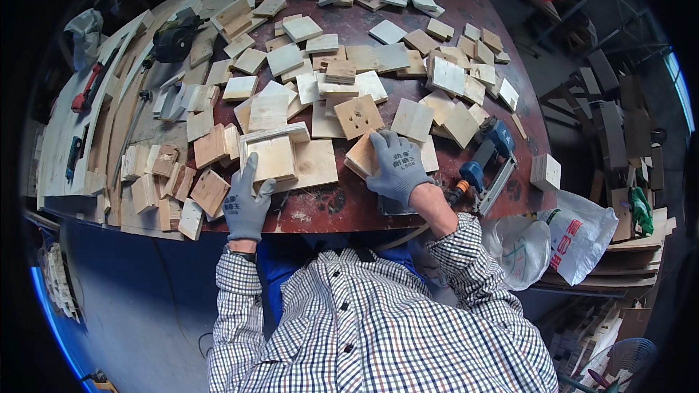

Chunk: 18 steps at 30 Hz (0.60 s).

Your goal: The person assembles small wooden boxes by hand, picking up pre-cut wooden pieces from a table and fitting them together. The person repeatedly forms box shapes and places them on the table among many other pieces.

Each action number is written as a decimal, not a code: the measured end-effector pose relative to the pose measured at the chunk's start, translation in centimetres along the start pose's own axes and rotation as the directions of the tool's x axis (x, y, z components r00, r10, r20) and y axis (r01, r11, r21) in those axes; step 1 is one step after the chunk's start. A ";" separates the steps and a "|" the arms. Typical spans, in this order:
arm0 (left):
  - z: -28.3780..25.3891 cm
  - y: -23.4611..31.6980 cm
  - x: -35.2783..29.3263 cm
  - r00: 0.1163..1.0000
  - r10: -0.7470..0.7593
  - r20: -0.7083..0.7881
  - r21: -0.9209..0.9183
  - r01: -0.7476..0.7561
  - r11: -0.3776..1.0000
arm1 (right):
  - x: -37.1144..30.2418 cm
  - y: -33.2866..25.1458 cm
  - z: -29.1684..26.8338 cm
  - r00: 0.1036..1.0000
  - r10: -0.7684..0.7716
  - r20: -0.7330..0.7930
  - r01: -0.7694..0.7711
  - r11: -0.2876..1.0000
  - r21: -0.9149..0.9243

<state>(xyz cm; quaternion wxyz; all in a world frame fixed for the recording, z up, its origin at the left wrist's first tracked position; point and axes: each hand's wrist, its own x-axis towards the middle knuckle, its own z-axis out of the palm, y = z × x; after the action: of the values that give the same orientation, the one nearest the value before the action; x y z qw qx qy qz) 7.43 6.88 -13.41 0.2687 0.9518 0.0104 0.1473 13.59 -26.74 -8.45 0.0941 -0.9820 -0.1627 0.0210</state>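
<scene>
My left hand (246,207), in a grey work glove, is at the near left corner of a small wooden box-like assembly (273,159). Its index finger lies stretched along the side, with the thumb apart at the front. Also gloved in grey, my right hand (397,165) is closed over a square wooden block (360,154) near the table's front edge. The fingers lie across the block's right part and hide it. Under the assembly and to its right lies a flat wooden board (314,164). A knotty wooden square (358,117) sits just beyond the right hand.
Many loose wooden pieces (284,60) cover the dark red table (313,211). A blue nail gun (489,156) with an orange hose fitting lies right of my right hand. Long planks (109,120) run along the left, bearing a black tape measure (177,38). Plastic bags (582,236) hang at the right.
</scene>
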 end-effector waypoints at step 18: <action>0.1 0.2 -0.4 0.999 0.016 -0.051 -0.018 -0.017 1.000 | 4.6 4.1 -3.8 0.957 0.274 -0.090 -0.254 0.948 0.190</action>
<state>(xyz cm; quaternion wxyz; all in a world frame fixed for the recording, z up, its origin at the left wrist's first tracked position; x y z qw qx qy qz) 7.09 6.62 -13.46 0.2760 0.9453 0.0081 0.1736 19.49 -29.72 -5.59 0.1864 -0.9822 -0.0214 -0.0091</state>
